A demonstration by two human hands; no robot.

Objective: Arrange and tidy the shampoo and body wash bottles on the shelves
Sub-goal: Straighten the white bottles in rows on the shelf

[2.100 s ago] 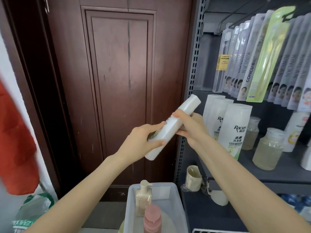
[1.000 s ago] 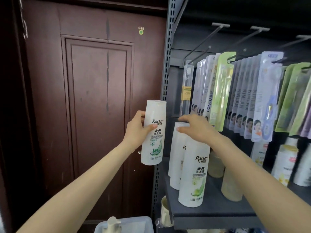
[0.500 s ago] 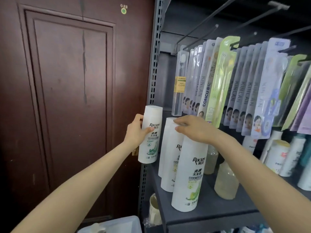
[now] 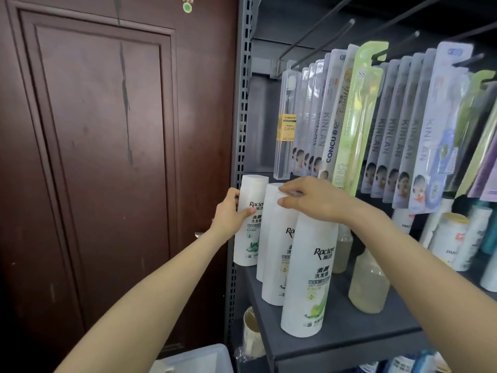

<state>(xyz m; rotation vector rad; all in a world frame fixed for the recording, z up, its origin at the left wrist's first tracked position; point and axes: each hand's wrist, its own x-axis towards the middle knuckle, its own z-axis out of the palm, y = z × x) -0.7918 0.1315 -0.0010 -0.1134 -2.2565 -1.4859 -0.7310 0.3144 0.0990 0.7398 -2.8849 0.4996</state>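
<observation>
While the left hand (image 4: 230, 211) wraps its fingers and thumb around a white Racien shampoo bottle (image 4: 250, 222), that bottle stands upright at the far left end of the grey shelf (image 4: 349, 335), right against the perforated metal upright (image 4: 243, 103); whether its base is already resting on the shelf board I cannot tell, since the neighbouring bottles hide that edge. Just to its right runs a row of matching white bottles, coming forward toward the camera: a second bottle (image 4: 279, 254) and a nearest one (image 4: 309, 275) with a green leaf print low on its label, with a sliver of another showing behind the second. The right hand (image 4: 313, 200) lies across the tops of this row, fingers bent down over the second bottle's cap with the thumb against its side, holding it lightly at the top. Behind the row sit two cloudy translucent bottles (image 4: 368, 284), and further right a cluster of white and teal bottles (image 4: 454, 238), blurred by the lens edge. Above the shelf, packaged toothbrushes (image 4: 357, 111) hang from pegs in a tight line. A dark brown wooden door (image 4: 107, 130) fills the left side, and the corner of a clear plastic bin (image 4: 199, 356) shows at the bottom edge.
</observation>
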